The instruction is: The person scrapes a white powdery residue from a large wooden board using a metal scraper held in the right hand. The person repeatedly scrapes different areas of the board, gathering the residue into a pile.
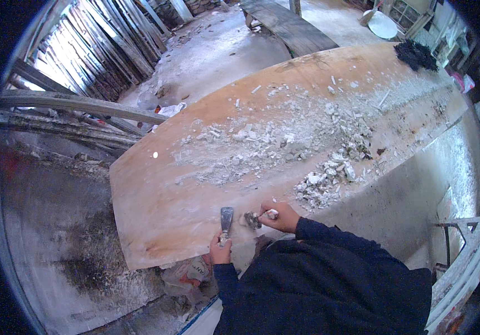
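My left hand (pixel 220 249) is closed around the handle of a putty knife (pixel 226 218), its wide grey blade pointing away from me over the near edge of a large wooden board (pixel 167 223). In my right hand (pixel 282 217) is a short tool with a pale handle and a dark, dusty head (pixel 251 220); the head is too blurred to tell its kind. The head is at the board's surface, just right of the blade. Beyond my hands, white broken chips and dust (pixel 284 139) lie scattered over the board, with a thicker heap (pixel 329 178) to the right.
A dark bristly clump (pixel 416 54) sits at the board's far right end. Long timbers (pixel 78 103) lie at the left, and more poles (pixel 100 50) lean behind them. A dark plank bench (pixel 295 28) stands beyond the board. Below its near edge is a crumpled sack (pixel 189 272).
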A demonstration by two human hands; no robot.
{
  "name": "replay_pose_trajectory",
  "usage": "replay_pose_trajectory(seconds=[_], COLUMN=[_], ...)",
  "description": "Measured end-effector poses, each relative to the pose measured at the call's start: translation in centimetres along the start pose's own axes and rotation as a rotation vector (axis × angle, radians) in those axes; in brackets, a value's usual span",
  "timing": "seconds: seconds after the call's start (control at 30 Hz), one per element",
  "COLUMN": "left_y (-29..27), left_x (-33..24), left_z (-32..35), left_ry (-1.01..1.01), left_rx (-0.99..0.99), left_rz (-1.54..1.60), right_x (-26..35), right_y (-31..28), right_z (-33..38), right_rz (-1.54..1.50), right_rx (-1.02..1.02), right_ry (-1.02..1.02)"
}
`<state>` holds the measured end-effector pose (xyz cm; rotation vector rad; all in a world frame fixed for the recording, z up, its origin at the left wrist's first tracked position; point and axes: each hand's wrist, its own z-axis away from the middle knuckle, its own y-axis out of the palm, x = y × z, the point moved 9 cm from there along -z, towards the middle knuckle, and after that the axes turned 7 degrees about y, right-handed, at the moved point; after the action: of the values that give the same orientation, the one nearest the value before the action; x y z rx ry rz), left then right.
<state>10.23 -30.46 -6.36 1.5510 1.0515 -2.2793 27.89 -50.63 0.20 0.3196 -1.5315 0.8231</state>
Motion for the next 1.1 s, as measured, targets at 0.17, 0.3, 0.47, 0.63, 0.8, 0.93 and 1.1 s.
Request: replay_pose_trajectory(seconds=[0.17, 0.3, 0.47, 0.63, 0.8, 0.93, 1.1], left_y=[-1.0, 0.2, 0.2, -2.2, -4.1, -5.6, -4.4], left_x=[2.4, 0.1, 2.9, 4.1, -0.6, 3.9, 0.2], left_z=[-0.8, -0.1, -0.2, 0.1, 0.8, 2.5, 3.9], left_ry=[0.118, -0.112, 0.006, -0.004, 0.090, -0.022, 0.077], left_rx=[0.005, 0.016, -0.045, -0.137, -0.201, -0.286, -0.222], left_rz=[-0.096, 0.006, -0.010, -0.078, -0.120, 0.088, -0.079], right_x=[-3.7, -3.4, -0.7, 0.4, 0.6, -1.6, -4.5], right_y=[-6.8, -19.6, -25.8, -13.1, 2.5, 1.6, -13.8], right_z=[0.0, 1.5, 2.3, 1.4, 0.1, 0.7, 5.3], right_rz=[0.090, 0.408, 0.637, 0.142, -0.060, -0.022, 0.049], right_rx=[0.076, -0.246, -0.503, -0.259, 0.064, 0.126, -0.035], right_ry=[0.204, 0.168, 0.086, -0.034, -0.047, 0.060, 0.206])
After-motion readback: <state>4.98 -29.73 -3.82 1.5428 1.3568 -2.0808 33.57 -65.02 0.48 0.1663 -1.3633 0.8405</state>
